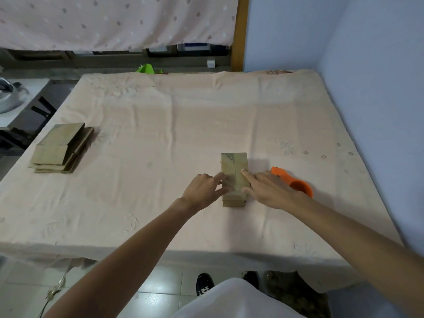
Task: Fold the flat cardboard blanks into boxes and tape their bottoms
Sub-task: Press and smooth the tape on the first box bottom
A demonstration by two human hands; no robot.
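A small folded cardboard box (234, 171) stands on the cloth-covered table, right of centre, its flaps closed on top. My left hand (204, 189) grips the box's left side, fingers on top and thumb lower on the side. My right hand (266, 189) lies on the right side with straight fingers pressing the top flap. An orange tape dispenser (296, 182) lies just right of my right hand, partly hidden by it. A stack of flat cardboard blanks (60, 149) sits at the table's left edge.
The table (160, 134) is covered by a pale peach cloth and stands against a blue wall (367, 65) on the right. A green object (145, 68) shows behind the far edge. Chairs and a white surface stand to the left.
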